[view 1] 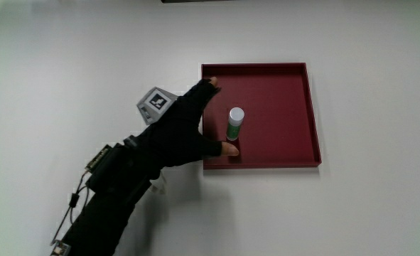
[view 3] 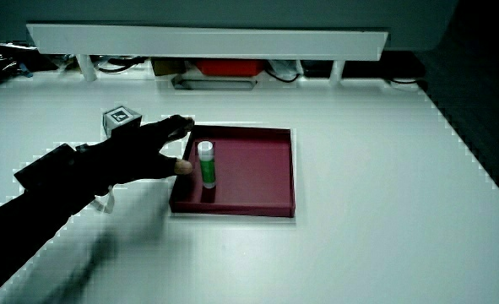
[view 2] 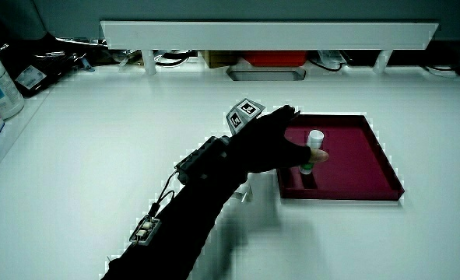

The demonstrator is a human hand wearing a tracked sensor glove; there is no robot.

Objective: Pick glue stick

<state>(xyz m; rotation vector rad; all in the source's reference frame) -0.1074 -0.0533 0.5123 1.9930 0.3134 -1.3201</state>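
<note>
White table; red tray; low partition

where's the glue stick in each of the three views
Main view: the glue stick stands upright in the red tray, beside the hand, nearer the hand's edge of the tray.
Side view: it stands in the tray, just past the thumb.
Side view: it stands in the tray beside the hand.
Shared landmark: the patterned cube on the back of the hand.

We see a glue stick with a green body and white cap, standing upright inside a dark red tray, near the tray's wall.
</note>
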